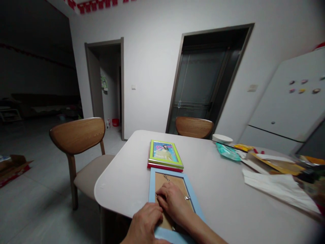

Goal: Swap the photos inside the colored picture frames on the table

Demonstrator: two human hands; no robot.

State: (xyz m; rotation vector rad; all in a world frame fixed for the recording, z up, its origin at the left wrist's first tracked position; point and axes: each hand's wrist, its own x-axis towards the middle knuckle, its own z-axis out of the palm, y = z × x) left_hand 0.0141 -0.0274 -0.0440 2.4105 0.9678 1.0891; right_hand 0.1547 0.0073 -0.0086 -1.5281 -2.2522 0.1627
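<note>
A light blue picture frame (192, 194) lies face down near the table's front edge, its brown backing board (175, 180) showing. Small metal clips hold the board, one at the right side (187, 198); a hanger (166, 177) is at the far end. My left hand (146, 220) grips the frame's near left corner, fingers curled over the edge. Reaching across the board, my right hand (174, 200) has bent fingers pressed together at a clip (156, 195) on the left inner edge, mostly covered by the fingertips.
A lime green picture frame (179, 159) is stacked on a red one (166, 167) just beyond. On the table's right are a white bowl (222, 138), a teal packet (228, 151), white paper (276, 186) and other clutter. Wooden chairs (78, 137) stand around the white table (215, 189).
</note>
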